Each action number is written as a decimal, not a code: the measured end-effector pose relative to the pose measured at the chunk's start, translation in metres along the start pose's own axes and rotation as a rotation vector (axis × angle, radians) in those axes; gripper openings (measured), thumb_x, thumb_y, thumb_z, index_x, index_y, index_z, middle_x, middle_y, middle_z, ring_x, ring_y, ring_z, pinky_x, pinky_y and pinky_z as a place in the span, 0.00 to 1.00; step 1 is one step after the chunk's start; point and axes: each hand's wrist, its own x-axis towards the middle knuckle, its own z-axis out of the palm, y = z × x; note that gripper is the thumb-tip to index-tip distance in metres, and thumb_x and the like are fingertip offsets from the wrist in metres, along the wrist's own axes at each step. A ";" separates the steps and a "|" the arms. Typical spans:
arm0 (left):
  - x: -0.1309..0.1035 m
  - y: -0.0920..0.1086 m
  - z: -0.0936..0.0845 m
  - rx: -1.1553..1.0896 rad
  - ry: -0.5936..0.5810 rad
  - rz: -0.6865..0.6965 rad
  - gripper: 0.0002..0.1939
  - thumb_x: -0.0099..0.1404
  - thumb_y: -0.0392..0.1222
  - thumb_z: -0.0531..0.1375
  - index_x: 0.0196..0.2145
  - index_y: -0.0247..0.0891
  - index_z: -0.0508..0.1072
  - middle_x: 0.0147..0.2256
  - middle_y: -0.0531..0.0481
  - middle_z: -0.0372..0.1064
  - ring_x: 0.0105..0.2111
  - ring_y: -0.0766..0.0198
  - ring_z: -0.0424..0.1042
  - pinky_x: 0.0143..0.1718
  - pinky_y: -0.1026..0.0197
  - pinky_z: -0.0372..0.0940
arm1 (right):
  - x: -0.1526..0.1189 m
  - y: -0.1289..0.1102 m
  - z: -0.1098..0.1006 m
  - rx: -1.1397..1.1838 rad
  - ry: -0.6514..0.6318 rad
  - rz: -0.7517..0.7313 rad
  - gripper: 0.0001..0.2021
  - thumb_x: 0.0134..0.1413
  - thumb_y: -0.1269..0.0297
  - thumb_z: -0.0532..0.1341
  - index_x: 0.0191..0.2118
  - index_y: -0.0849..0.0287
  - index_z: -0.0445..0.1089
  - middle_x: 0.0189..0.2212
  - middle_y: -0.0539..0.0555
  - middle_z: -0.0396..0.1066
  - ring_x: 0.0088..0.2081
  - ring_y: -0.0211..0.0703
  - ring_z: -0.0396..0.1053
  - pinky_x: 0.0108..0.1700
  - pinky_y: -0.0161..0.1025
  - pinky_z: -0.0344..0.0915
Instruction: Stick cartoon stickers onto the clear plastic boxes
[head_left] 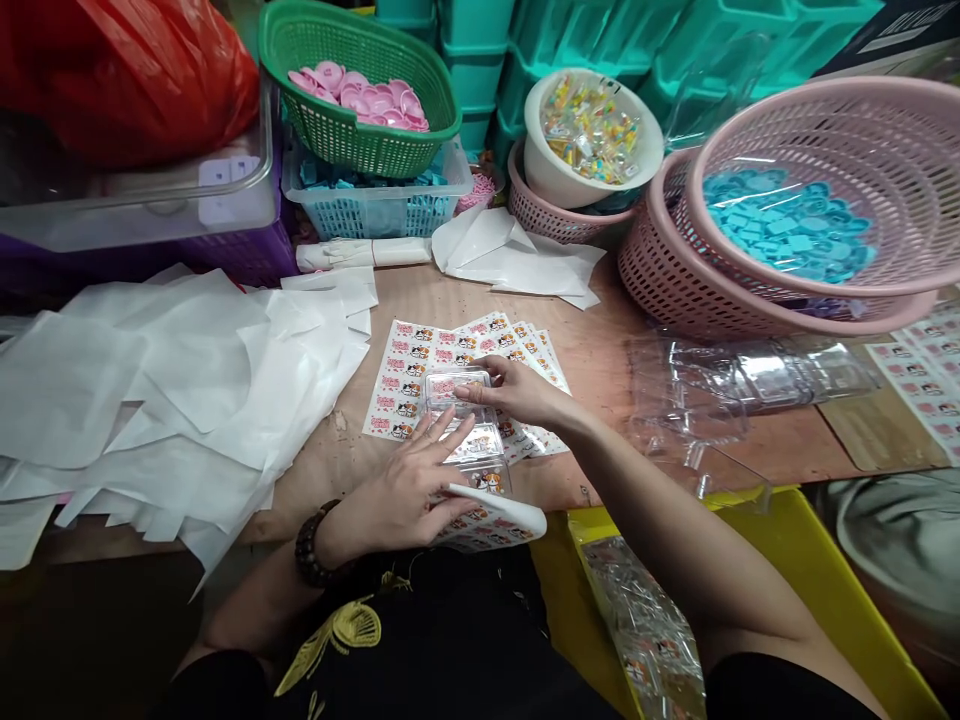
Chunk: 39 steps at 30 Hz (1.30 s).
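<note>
My right hand (pixel 517 392) grips the far part of a clear plastic box (pixel 474 440), with its thumb on top and its fingers at the far edge. Cat-picture labels show on or through the clear plastic. My left hand (pixel 397 495), with a dark bead bracelet at the wrist, lays its stretched fingers on the box's left side. Between its thumb and palm it holds a curled sticker sheet (pixel 491 520), bent up at the table's front edge. More sticker sheets (pixel 401 375) with cat pictures and pink lettering lie fanned out beneath the box.
White backing papers (pixel 187 380) are heaped at left, with more paper (pixel 517 255) behind. A green basket (pixel 360 135) of pink pieces, a white bowl (pixel 536 130) and pink baskets (pixel 675 260) line the back. Clear plastic boxes (pixel 772 375) lie right. A yellow bin (pixel 817 560) stands below the edge.
</note>
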 end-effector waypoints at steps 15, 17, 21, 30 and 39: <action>0.001 -0.001 0.002 -0.034 0.011 -0.001 0.06 0.67 0.38 0.62 0.39 0.38 0.80 0.69 0.39 0.53 0.71 0.43 0.45 0.69 0.32 0.46 | 0.036 -0.018 -0.003 0.106 0.098 0.052 0.25 0.43 0.47 0.74 0.39 0.60 0.71 0.36 0.57 0.73 0.34 0.44 0.69 0.37 0.41 0.64; -0.001 0.000 0.000 -0.065 0.035 0.004 0.06 0.67 0.39 0.63 0.40 0.39 0.81 0.69 0.39 0.53 0.71 0.42 0.46 0.69 0.31 0.48 | 0.022 -0.024 -0.007 -0.001 0.243 -0.027 0.26 0.47 0.46 0.72 0.44 0.61 0.72 0.46 0.62 0.72 0.41 0.48 0.70 0.43 0.44 0.65; -0.007 0.005 -0.006 -0.118 0.230 -0.025 0.07 0.68 0.41 0.63 0.36 0.39 0.81 0.66 0.42 0.61 0.70 0.44 0.51 0.68 0.36 0.54 | -0.043 -0.038 -0.013 -0.014 0.152 -0.269 0.24 0.49 0.46 0.69 0.49 0.54 0.73 0.47 0.58 0.73 0.42 0.48 0.70 0.44 0.44 0.67; -0.011 0.018 -0.007 -0.569 0.432 -0.374 0.26 0.55 0.49 0.73 0.49 0.36 0.79 0.42 0.42 0.81 0.39 0.55 0.81 0.40 0.57 0.77 | -0.107 -0.036 0.008 -0.121 -0.193 -0.219 0.05 0.58 0.66 0.63 0.30 0.56 0.69 0.24 0.48 0.71 0.26 0.38 0.64 0.28 0.37 0.57; -0.010 0.020 0.002 -0.639 0.525 -0.568 0.18 0.51 0.54 0.74 0.26 0.35 0.82 0.23 0.48 0.78 0.24 0.62 0.74 0.25 0.63 0.69 | -0.113 -0.037 0.012 -0.046 -0.066 -0.278 0.07 0.58 0.61 0.65 0.31 0.55 0.71 0.27 0.49 0.73 0.30 0.39 0.68 0.32 0.37 0.62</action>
